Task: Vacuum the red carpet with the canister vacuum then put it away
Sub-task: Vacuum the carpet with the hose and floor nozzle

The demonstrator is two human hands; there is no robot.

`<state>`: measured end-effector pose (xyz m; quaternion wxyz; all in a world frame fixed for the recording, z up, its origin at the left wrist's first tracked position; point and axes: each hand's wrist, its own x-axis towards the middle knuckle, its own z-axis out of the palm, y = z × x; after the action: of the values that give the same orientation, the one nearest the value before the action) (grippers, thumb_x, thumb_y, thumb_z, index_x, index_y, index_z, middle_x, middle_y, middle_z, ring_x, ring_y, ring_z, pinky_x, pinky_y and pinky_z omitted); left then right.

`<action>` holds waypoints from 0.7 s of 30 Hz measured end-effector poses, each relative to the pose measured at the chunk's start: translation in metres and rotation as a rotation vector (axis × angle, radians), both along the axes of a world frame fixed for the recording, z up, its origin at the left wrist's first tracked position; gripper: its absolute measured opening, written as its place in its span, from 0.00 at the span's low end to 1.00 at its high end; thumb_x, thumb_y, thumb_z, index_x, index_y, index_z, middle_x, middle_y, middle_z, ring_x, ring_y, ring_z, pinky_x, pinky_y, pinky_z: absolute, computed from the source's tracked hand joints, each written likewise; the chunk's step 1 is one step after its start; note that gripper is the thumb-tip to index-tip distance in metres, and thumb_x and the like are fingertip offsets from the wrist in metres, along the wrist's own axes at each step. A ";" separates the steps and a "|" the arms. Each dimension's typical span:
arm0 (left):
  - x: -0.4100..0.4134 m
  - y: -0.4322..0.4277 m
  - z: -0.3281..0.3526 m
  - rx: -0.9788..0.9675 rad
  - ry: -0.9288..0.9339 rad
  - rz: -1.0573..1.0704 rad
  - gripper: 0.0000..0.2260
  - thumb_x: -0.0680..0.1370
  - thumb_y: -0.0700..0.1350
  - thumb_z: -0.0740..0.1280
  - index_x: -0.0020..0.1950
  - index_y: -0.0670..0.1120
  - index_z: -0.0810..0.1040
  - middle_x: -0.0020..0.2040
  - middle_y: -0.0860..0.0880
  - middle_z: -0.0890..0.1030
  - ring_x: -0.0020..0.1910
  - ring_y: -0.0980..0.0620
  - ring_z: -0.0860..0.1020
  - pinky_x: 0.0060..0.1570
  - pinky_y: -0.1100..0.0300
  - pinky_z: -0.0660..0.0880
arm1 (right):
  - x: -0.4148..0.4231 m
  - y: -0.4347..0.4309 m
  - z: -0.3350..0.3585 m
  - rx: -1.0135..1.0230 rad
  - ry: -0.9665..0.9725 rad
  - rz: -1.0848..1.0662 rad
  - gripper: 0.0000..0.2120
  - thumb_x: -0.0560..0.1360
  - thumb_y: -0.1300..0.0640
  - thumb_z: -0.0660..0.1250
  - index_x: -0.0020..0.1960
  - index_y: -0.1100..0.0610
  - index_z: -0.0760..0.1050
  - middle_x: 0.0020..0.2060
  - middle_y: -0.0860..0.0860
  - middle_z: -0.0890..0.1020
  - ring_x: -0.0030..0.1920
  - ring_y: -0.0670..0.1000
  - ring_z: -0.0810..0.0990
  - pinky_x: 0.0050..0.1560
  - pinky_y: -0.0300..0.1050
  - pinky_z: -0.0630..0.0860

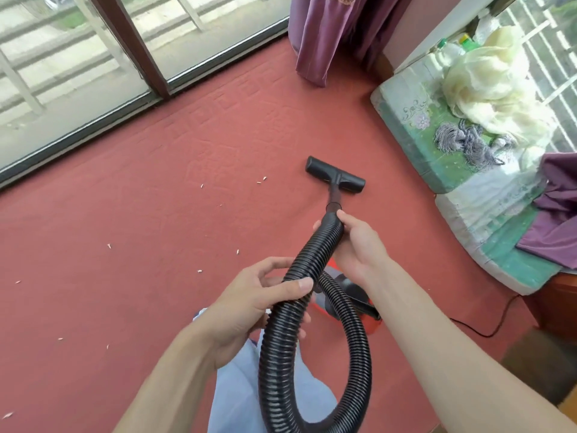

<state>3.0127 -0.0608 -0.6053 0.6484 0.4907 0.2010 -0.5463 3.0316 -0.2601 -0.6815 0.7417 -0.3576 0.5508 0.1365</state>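
Left hand (249,304): grips the ribbed black hose (274,354) mid-length, thumb over the top.
Right hand (356,245): grasps the hose end, just behind the nozzle neck.
Floor nozzle (335,175): flat on the red carpet (156,214), just ahead of the right hand.
Canister vacuum (371,323): on the carpet beneath both hands, mostly hidden; its contents cannot be seen.
White scraps (199,271): scattered left of the left hand.
Cushion (406,120): right of the right hand, carrying cream and purple cloths.

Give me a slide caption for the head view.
Left hand and right hand grip the hose, nozzle on red carpet.
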 end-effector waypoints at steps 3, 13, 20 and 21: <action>-0.006 -0.005 -0.005 0.128 0.006 0.037 0.18 0.76 0.45 0.73 0.64 0.43 0.75 0.48 0.37 0.85 0.38 0.42 0.81 0.37 0.49 0.83 | 0.010 0.012 -0.010 -0.103 0.097 0.009 0.23 0.78 0.60 0.65 0.68 0.71 0.66 0.50 0.64 0.77 0.37 0.58 0.81 0.40 0.50 0.80; 0.014 0.040 0.035 -0.105 -0.117 0.043 0.17 0.76 0.45 0.72 0.64 0.48 0.77 0.43 0.42 0.85 0.40 0.42 0.83 0.36 0.56 0.81 | 0.034 0.052 0.034 0.007 0.006 0.033 0.20 0.79 0.58 0.65 0.66 0.68 0.69 0.52 0.64 0.76 0.34 0.56 0.80 0.30 0.46 0.79; 0.003 0.089 0.032 -0.275 -0.122 0.042 0.05 0.74 0.48 0.74 0.43 0.49 0.80 0.41 0.40 0.82 0.37 0.41 0.83 0.39 0.55 0.80 | 0.028 0.110 0.038 0.100 0.108 0.174 0.21 0.76 0.57 0.67 0.65 0.67 0.71 0.48 0.61 0.76 0.37 0.56 0.77 0.35 0.46 0.78; -0.003 0.094 0.028 -0.266 -0.113 0.069 0.06 0.72 0.49 0.74 0.43 0.49 0.80 0.42 0.40 0.82 0.37 0.41 0.83 0.41 0.53 0.80 | 0.029 0.119 0.032 0.075 0.105 0.193 0.17 0.75 0.58 0.68 0.60 0.65 0.72 0.48 0.61 0.76 0.40 0.56 0.77 0.40 0.48 0.77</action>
<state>3.0102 0.0327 -0.5776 0.7364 0.4231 0.1070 -0.5170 3.0601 -0.1414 -0.6495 0.7082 -0.3734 0.5462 0.2463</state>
